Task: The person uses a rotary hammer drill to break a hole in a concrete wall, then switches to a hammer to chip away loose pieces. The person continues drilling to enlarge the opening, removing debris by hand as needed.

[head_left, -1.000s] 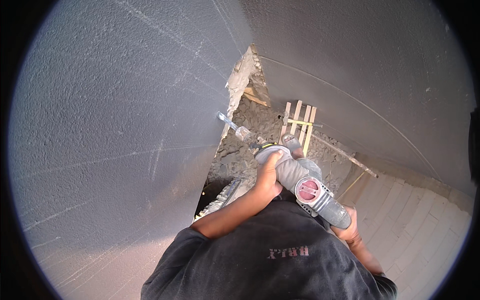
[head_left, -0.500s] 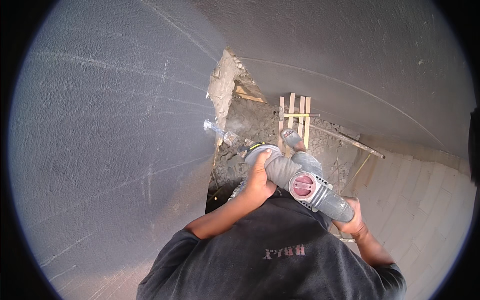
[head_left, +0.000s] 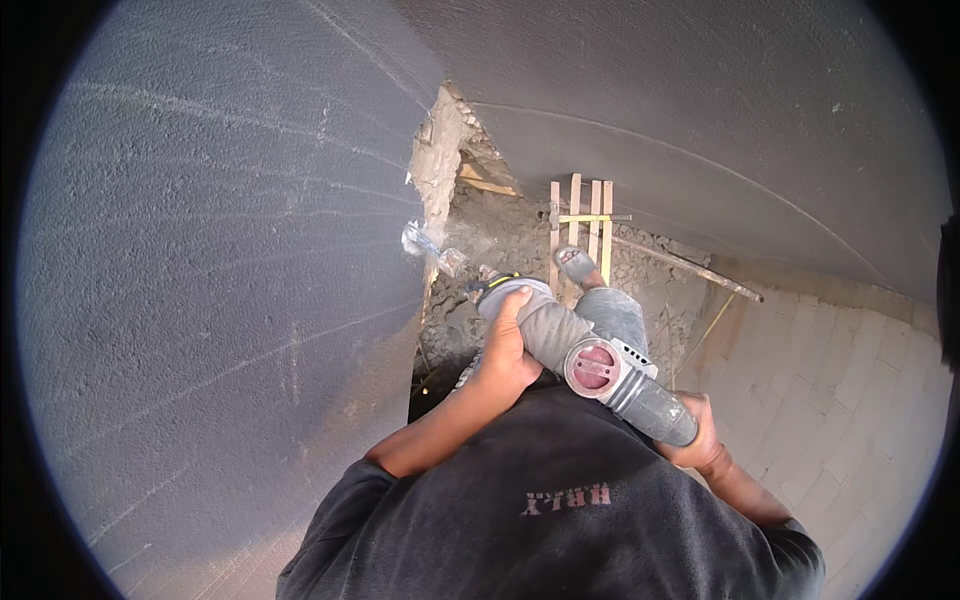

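A dusty grey demolition hammer [head_left: 545, 325] lies across the front of my body, its tip up and to the left. My left hand [head_left: 507, 350] is wrapped round its front barrel, thumb on top. At the rear end, my right hand [head_left: 695, 430] grips the grey housing, with part of the fingers hidden behind it. From the nose runs a chisel bit [head_left: 437, 250], its end against the edge of the dark grey wall [head_left: 250, 250]. Whitish dust or bared plaster shows at that contact. Just above, the broken wall edge [head_left: 437, 150] shows rough, pale concrete.
Rubble [head_left: 500, 225] covers the ground beyond the tool. Wooden slats [head_left: 575, 215] with a yellow crosspiece stand against the far wall [head_left: 700, 120]. A pole [head_left: 690, 265] slants to the right. My sandalled foot [head_left: 577, 265] rests by the slats. Pale blockwork [head_left: 830, 400] lies at right.
The view has shifted slightly, so the scene sits a little higher and to the left. Both hands keep their hold, and the bit stays at the wall edge, where the whitish patch looks bigger.
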Motion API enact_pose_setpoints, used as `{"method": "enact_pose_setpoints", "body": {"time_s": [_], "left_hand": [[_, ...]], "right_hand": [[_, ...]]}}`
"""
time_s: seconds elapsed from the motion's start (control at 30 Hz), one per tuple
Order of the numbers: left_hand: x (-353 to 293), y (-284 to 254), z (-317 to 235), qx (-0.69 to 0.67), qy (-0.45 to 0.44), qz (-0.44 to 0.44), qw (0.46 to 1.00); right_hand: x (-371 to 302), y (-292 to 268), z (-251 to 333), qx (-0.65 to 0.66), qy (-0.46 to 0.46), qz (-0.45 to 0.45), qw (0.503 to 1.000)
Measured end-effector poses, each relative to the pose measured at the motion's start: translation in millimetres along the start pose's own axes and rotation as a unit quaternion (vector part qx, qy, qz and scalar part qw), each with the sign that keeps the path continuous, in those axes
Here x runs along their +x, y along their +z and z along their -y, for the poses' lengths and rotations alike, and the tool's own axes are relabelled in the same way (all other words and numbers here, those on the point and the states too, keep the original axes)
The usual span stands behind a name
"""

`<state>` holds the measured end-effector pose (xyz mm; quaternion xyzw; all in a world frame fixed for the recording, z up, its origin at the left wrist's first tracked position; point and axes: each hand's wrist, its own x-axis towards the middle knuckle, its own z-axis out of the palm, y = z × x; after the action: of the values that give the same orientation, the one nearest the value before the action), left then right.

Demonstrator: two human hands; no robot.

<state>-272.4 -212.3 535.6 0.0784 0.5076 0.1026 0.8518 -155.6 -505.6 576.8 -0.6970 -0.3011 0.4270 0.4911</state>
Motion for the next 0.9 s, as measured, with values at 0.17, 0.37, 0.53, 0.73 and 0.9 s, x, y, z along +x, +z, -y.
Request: {"method": "enact_pose_setpoints", "body": {"time_s": [0.17, 0.37, 0.53, 0.73, 0.9], "left_hand": [[5.2, -9.0, -2.5, 0.008, -0.002, -0.014, 1.000], [2.0, -4.6, -6.1, 0.014, -0.008, 0.006, 1.000], [1.1, -14.6, -0.5, 0.010, -0.007, 0.006, 1.000], [8.3, -7.3, -9.3, 0.018, 0.001, 0.006, 1.000], [1.2, -6.4, -5.7, 0.024, 0.016, -0.026, 0.999]], "right_hand": [[-0.2, 10.1, -11.6, -0.006, -0.012, -0.015, 1.000], [-1.9, 12.3, -18.8, -0.049, -0.036, -0.024, 0.998], [-10.0, 22.5, -19.0, -0.036, -0.030, -0.042, 0.998], [-11.6, 17.2, -8.9, -0.047, -0.008, -0.011, 0.999], [-8.4, 22.8, -10.1, -0.026, -0.021, -0.032, 0.999]]}}
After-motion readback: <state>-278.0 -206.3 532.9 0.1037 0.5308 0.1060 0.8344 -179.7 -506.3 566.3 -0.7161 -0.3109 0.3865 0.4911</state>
